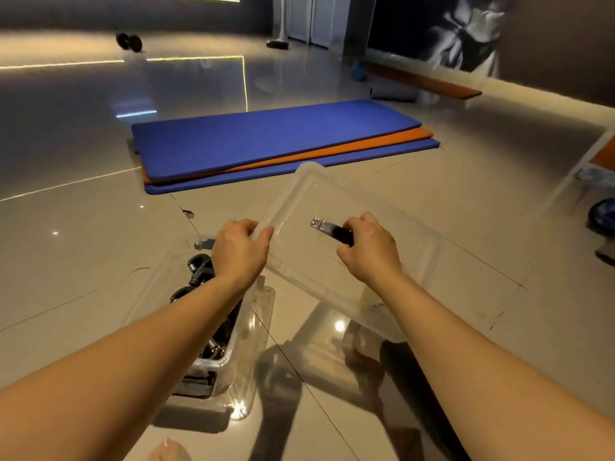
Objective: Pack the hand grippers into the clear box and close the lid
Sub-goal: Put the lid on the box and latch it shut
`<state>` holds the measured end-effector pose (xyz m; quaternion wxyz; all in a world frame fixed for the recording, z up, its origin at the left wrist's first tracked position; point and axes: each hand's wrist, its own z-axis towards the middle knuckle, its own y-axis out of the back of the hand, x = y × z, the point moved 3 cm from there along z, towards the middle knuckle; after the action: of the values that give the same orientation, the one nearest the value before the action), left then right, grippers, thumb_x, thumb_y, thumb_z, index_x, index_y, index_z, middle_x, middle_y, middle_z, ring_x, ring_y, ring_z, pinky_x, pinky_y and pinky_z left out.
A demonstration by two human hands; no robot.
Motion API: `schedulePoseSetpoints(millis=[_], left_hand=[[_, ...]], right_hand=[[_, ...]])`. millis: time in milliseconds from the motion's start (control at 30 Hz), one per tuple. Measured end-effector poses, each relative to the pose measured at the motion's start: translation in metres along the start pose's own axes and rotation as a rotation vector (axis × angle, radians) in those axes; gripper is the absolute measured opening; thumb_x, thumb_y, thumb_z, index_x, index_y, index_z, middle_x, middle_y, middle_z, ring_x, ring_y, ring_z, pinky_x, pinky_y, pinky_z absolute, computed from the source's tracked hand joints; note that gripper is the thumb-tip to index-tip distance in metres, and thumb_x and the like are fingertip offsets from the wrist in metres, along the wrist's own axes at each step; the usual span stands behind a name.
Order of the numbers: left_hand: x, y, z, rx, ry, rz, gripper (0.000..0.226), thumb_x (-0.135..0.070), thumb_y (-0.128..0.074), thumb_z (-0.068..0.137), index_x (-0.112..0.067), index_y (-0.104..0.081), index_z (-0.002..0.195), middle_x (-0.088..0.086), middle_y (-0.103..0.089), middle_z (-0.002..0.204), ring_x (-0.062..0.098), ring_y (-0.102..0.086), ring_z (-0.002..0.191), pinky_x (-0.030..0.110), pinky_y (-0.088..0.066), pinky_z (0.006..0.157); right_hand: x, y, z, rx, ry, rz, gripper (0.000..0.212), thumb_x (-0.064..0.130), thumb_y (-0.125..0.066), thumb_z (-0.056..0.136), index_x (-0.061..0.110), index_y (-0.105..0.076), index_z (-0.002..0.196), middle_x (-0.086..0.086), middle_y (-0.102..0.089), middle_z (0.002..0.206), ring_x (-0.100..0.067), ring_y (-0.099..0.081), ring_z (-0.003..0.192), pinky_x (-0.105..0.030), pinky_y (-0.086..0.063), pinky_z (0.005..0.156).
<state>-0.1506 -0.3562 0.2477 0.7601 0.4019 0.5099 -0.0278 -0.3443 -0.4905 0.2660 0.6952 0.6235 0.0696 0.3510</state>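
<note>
A clear box (248, 331) stands on the tiled floor at the lower left, with black hand grippers (199, 271) lying inside; my left forearm hides part of them. The clear lid (349, 201) hangs tilted in the air just right of the box, held by both hands. My left hand (239, 251) grips the lid's near-left edge, thumb on top. My right hand (369, 247) is curled round a dark clip (329, 229) on the lid's near side.
A stack of blue and orange exercise mats (266, 138) lies on the floor beyond the lid. A dumbbell (128, 41) sits far back left and a rolled grey mat (392, 93) far back. A blue object (602, 214) is at the right edge.
</note>
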Motion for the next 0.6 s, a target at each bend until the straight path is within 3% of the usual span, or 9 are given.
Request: schedulePoseSetpoints(millis=[100,267,367,467,600], left_hand=[[0.006,0.020,0.006,-0.050,0.037,0.024,0.039,-0.051,-0.063,0.090,-0.018,-0.074,0.107,-0.005,-0.069,0.090,0.015,-0.066,0.081,0.042,-0.060,0.075],[0.028,0.068,0.022,-0.107,0.121,0.134,0.051,-0.053,-0.064,0.088,-0.020,-0.067,0.126,0.000,-0.072,0.106,0.016,-0.064,0.090,0.031,-0.049,0.073],[0.057,0.103,0.017,-0.118,0.273,0.151,0.043,-0.053,-0.070,0.083,-0.020,-0.072,0.110,-0.001,-0.073,0.103,0.017,-0.066,0.088,0.036,-0.055,0.077],[0.092,0.125,-0.002,-0.032,0.499,0.153,0.029,-0.045,-0.080,0.077,-0.017,-0.071,0.080,-0.001,-0.073,0.077,0.016,-0.068,0.070,0.037,-0.060,0.069],[0.127,0.135,-0.041,0.018,0.747,0.093,0.032,-0.032,-0.084,0.076,-0.007,-0.067,0.087,0.005,-0.072,0.072,0.014,-0.066,0.057,0.026,-0.049,0.048]], right_hand=[[0.021,-0.002,0.014,0.029,0.070,-0.005,0.022,0.022,-0.065,0.088,0.019,-0.065,0.110,0.001,-0.053,0.103,-0.024,-0.056,0.082,-0.039,-0.052,0.077],[0.076,-0.019,0.044,0.168,0.285,-0.002,0.024,0.025,-0.070,0.086,0.023,-0.069,0.111,0.005,-0.059,0.098,-0.020,-0.059,0.084,-0.040,-0.057,0.080],[0.120,-0.032,0.056,0.279,0.441,-0.021,0.024,0.026,-0.071,0.088,0.023,-0.070,0.111,0.006,-0.060,0.100,-0.019,-0.060,0.086,-0.039,-0.057,0.082],[0.160,-0.051,0.059,0.360,0.609,-0.053,0.024,0.022,-0.071,0.089,0.021,-0.071,0.113,0.002,-0.062,0.104,-0.022,-0.060,0.091,-0.040,-0.057,0.085],[0.208,-0.087,0.055,0.516,0.816,-0.143,0.030,0.015,-0.071,0.088,0.019,-0.069,0.118,-0.004,-0.063,0.114,-0.027,-0.061,0.100,-0.044,-0.055,0.092]])
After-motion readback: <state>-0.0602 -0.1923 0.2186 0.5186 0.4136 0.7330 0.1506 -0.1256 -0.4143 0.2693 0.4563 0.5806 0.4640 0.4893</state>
